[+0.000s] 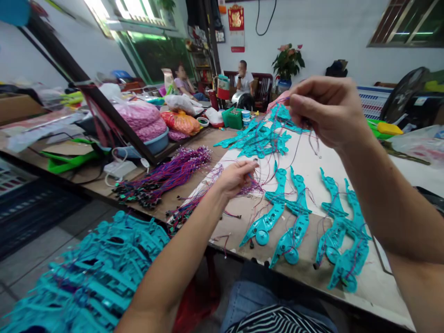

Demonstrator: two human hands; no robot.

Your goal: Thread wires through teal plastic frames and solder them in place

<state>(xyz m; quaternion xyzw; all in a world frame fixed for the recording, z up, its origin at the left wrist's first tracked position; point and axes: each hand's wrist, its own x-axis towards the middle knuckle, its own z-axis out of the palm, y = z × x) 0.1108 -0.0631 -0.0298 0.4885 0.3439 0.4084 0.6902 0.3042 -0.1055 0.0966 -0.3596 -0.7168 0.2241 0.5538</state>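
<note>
My left hand [237, 178] is down on the table, its fingers pinched in a tangle of thin purple and red wires [251, 187]. My right hand [326, 111] is raised above the table with its fingers closed on a thin wire [314, 141] that hangs below it. Several teal plastic parts [298, 222] with wires attached lie in a row on the table in front of me. A heap of the same teal parts [263, 136] lies farther back, beyond my hands.
A thick bundle of purple and red wires [166, 173] lies on the table's left side. A big pile of teal parts [93, 277] sits low at my left. Bags, a basin [156, 143] and a green box [234, 118] stand behind. Two people sit at the far wall.
</note>
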